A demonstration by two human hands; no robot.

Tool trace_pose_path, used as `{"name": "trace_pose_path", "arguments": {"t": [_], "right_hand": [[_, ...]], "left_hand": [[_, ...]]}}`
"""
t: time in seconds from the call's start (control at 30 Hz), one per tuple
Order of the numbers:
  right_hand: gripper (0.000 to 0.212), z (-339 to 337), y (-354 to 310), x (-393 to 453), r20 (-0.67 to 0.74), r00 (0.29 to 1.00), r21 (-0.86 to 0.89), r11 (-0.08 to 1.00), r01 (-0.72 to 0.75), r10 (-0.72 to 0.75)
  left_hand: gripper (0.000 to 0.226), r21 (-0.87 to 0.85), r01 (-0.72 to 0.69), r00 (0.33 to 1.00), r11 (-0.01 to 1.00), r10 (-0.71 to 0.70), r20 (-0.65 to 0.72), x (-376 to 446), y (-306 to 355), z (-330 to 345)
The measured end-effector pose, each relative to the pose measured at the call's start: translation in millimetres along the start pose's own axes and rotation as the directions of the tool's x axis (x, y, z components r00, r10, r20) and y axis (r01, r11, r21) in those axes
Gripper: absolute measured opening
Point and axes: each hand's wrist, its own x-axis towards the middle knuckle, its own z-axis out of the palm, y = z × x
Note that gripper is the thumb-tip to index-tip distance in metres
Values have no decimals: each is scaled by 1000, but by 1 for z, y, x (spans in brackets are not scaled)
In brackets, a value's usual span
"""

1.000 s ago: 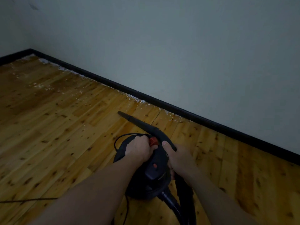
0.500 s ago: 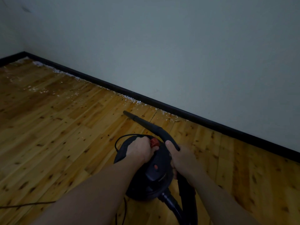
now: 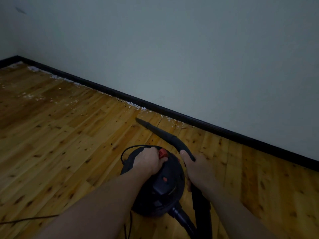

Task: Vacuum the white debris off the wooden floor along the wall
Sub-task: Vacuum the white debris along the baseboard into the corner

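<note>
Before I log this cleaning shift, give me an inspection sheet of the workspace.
Surface: wooden floor, knotty planks.
Job's things: white debris along the baseboard and scattered far left; black vacuum; nozzle aimed toward the debris.
Clutter: nothing seen.
Hands: left hand grips the vacuum top by a red switch; right hand holds the nozzle tube.
Cables: thin cord on floor, lower left.
Surroundings: plain wall.

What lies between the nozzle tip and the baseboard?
In the head view, only wooden floor separates the nozzle tip from the baseboard, with white debris along its foot.
</note>
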Motion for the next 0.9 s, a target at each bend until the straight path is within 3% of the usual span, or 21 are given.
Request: {"name": "trace_pose_path", "arguments": {"t": [0.2, 0.4, 0.9], "right_hand": [[53, 4, 10, 4, -80, 997, -36, 999, 8, -11], [55, 11, 10, 13, -54, 998, 43, 999, -27, 29], [56, 18, 12, 35, -118, 993, 18, 1000, -24, 26]], "left_hand": [[41, 23, -18, 999, 1000, 18, 29, -4, 4, 7], [43, 36, -36, 999, 999, 35, 18, -2, 4, 6], [40, 49, -11, 999, 999, 13, -43, 1, 16, -4]]}}
